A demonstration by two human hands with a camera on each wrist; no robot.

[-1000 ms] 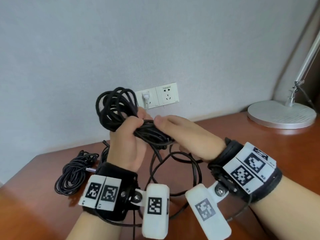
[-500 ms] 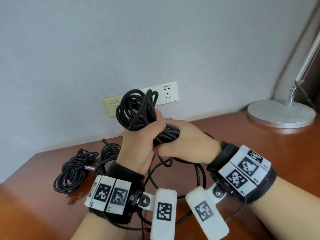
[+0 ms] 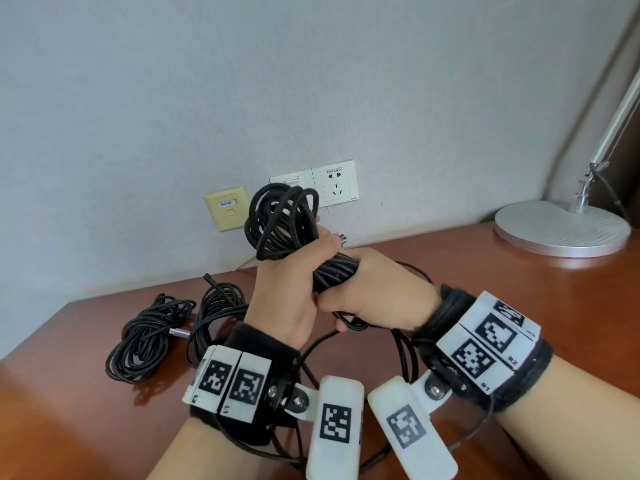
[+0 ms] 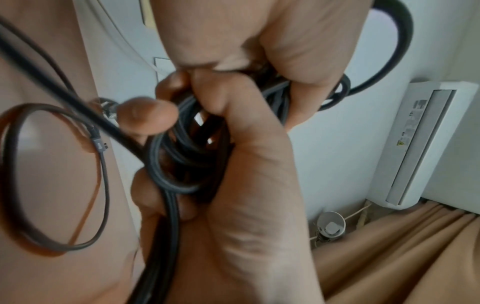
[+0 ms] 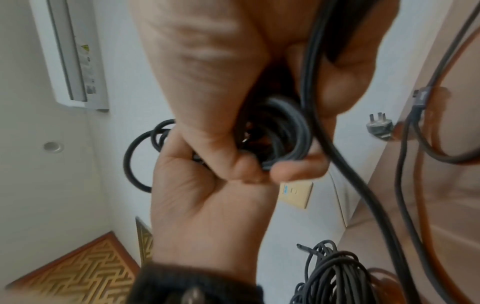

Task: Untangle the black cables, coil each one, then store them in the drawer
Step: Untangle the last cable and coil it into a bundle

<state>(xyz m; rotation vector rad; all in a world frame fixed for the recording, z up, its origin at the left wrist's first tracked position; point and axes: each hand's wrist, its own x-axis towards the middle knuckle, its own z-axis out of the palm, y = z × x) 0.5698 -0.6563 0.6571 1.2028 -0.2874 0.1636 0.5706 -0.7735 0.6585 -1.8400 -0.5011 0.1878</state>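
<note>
Reddish-brown worktop [image 3: 450, 271] is carrying two finished coils [image 3: 145, 341] left of the hands. Left hand [image 3: 287, 299] and right hand [image 3: 377, 296] are both gripping the cable bundle [image 3: 284, 223] above it; coiling is evidently underway, with loose loops needing gathering next.

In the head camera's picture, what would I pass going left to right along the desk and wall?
Coiled cable on the desk → yellow wall plate → cable bundle held up by the left hand → white wall socket → right hand → lamp base.
</note>
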